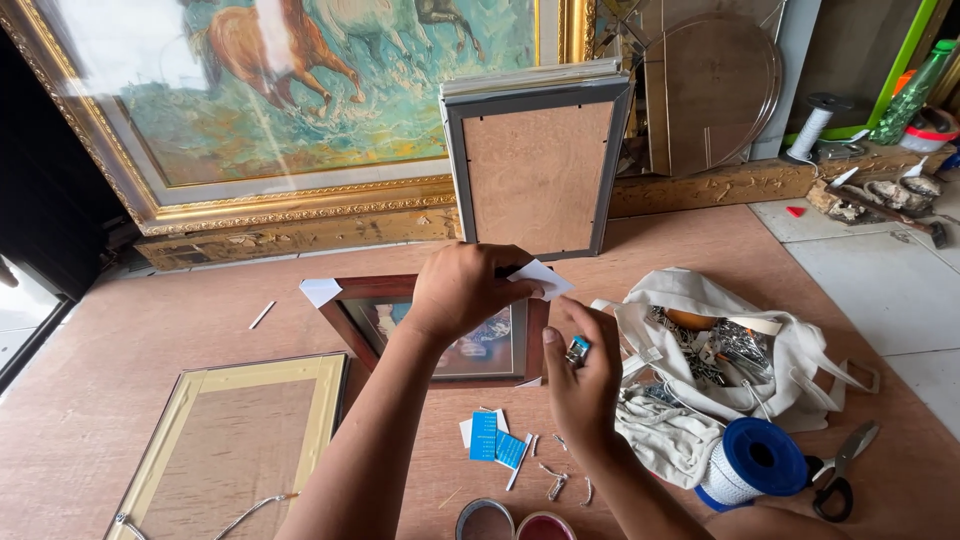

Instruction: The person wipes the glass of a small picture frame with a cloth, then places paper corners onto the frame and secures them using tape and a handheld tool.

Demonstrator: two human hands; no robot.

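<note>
A small dark red picture frame (352, 312) lies face up on the brown board, with a white paper corner protector (320, 290) on its far left corner. My left hand (462, 290) rests on the frame's far right corner and pinches a second white paper corner (545, 279). My right hand (585, 372) hovers just right of the frame, its fingers closed on a small blue and silver object (577, 349).
A white cloth bag (690, 300) of hardware lies to the right, with a blue spool (752, 460) and black scissors (838, 470). Blue paper slips (492, 438) and metal clips sit near me. A gold frame (235, 440) lies face down left; a grey frame stack (537, 165) and large painting (300, 100) stand behind.
</note>
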